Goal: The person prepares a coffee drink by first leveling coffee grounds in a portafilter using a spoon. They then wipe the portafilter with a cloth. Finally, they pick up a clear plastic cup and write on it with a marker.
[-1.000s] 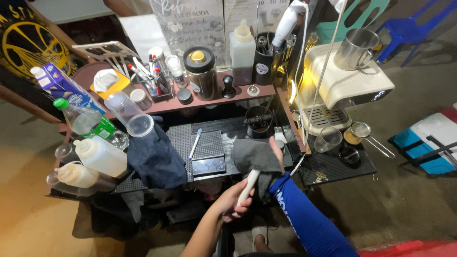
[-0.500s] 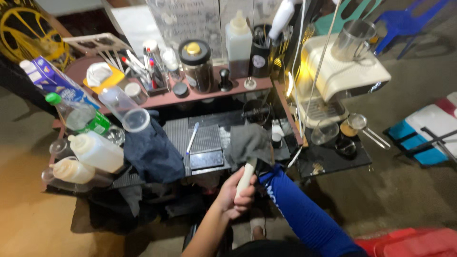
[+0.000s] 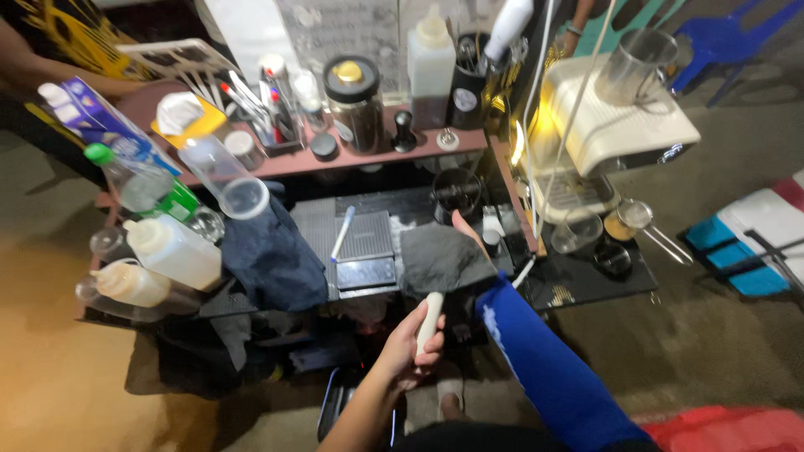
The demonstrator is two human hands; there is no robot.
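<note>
A person's left hand (image 3: 412, 345) grips a white handle (image 3: 430, 313), fingers curled tightly around it, just below the front edge of a crowded drinks counter (image 3: 381, 159). The right hand (image 3: 463, 230), in a blue sleeve (image 3: 544, 368), lies mostly hidden under a grey cloth (image 3: 440, 258) on the dark tray beside a black cup (image 3: 456, 191); whether its fingers are spread or closed cannot be told

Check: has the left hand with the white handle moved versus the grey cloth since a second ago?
No. Left hand holds the white handle just below the grey cloth, as before.
</note>
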